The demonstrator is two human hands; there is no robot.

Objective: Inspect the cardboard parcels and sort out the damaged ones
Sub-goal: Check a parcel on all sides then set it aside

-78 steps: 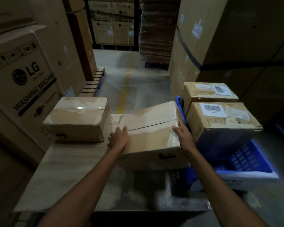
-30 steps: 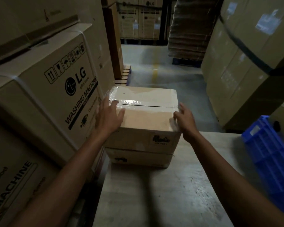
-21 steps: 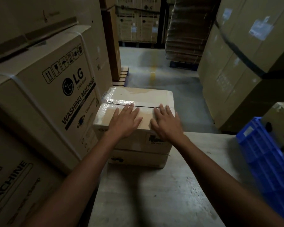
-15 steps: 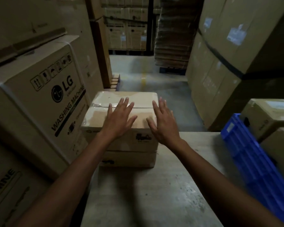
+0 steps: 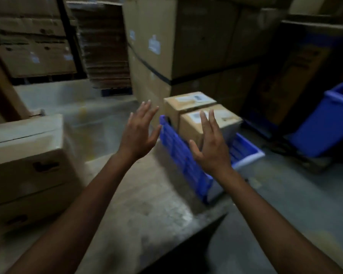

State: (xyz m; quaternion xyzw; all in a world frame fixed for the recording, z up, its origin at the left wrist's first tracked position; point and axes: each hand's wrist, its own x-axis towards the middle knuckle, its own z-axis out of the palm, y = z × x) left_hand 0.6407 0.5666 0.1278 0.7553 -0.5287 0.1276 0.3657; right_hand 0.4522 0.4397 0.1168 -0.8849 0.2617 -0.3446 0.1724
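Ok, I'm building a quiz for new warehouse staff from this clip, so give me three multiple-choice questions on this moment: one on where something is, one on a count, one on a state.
1. Where are the labelled parcels?
A. In the blue crate right of the table
B. On the table
C. On the aisle floor

2. How many stacked parcels stand at the table's left?
A. One
B. Two
C. Four

3. What are the left hand and right hand doing?
A. Both gripping a parcel
B. Left open, right pinching a label
C. Both open in the air, holding nothing

Answers: 1 A, they stick up out of the crate's blue walls. 2 B, one box lies on another. 3 C, the fingers are spread with nothing in them.
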